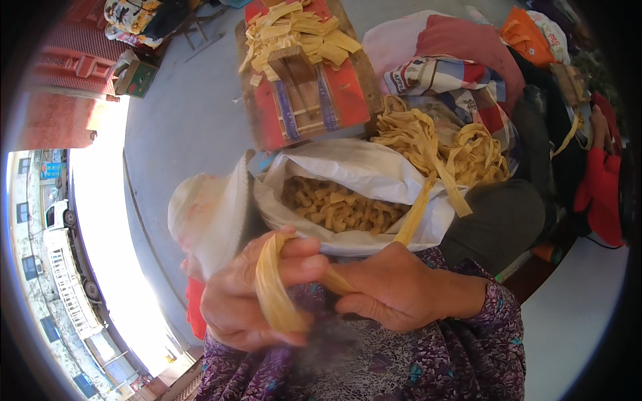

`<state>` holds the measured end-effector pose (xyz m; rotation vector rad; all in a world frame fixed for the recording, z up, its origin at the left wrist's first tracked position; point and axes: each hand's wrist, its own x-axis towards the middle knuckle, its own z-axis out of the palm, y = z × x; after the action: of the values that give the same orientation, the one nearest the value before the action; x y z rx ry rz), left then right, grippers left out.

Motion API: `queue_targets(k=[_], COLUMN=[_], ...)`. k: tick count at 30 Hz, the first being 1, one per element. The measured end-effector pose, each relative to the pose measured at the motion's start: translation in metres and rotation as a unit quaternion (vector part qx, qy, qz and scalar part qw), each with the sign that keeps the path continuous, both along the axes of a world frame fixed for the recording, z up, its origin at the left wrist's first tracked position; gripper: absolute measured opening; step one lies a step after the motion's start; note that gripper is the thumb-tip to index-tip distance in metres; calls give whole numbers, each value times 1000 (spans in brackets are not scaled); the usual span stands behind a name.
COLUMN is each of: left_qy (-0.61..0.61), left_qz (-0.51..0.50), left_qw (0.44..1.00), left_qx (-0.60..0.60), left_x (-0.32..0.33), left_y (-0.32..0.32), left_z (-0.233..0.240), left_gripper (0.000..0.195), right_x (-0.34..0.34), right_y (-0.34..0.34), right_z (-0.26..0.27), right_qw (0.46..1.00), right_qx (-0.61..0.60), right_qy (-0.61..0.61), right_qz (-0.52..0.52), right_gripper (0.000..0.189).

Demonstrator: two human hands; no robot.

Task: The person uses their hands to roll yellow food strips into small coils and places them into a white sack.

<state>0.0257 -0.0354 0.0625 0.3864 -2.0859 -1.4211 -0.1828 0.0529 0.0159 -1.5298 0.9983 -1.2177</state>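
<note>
My left hand [233, 306] has a dried, pale yellow strip [273, 283] curled in a loop around its fingers. The strip's other part passes into my right hand [401, 290], whose thumb and fingers pinch it a short way off. Behind my right hand, a length of similar strip [419, 210] runs up over the sack's rim toward a tangled heap of long strips [471, 155]; the grip hides whether it is the same piece. Just beyond my hands stands an open white woven sack [346, 155], with many small rolled yellow pieces [341, 205] inside.
Ahead, a wooden board with a red top [351, 100] carries flat cut strips [296, 32] and an upright wooden block [293, 65]. A white hat [205, 210] is on the left. Cloth bundles [456, 40] lie at right, near a person in a red sleeve [599, 185].
</note>
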Motion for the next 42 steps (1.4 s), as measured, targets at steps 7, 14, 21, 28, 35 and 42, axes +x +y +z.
queue_targets(k=[7, 14, 21, 28, 35, 42], left_qy=[-191, -217, -163, -156, -197, -205], left_qz=[41, 22, 232, 264, 193, 188], left_qw=[889, 904, 821, 925, 860, 949], left_qx=[-414, -368, -496, -226, -429, -151], left_x=[-37, -40, -46, -42, -48, -50], left_y=[7, 13, 8, -3, 7, 3], left_z=[-27, -39, -75, -98, -84, -108], left_gripper=[22, 22, 10, 15, 24, 16], right_x=[-26, -35, -32, -39, -31, -33], right_y=[-4, -13, -14, -30, -30, -37], right_z=[-20, -25, -58, -60, -74, -72], right_qw=[985, 887, 844, 892, 912, 877], right_qx=[163, 402, 384, 379, 345, 377], right_qy=[-31, -206, -376, -245, -216, -295], right_qz=[52, 94, 4, 15, -38, -44], right_gripper=[24, 21, 16, 12, 22, 28])
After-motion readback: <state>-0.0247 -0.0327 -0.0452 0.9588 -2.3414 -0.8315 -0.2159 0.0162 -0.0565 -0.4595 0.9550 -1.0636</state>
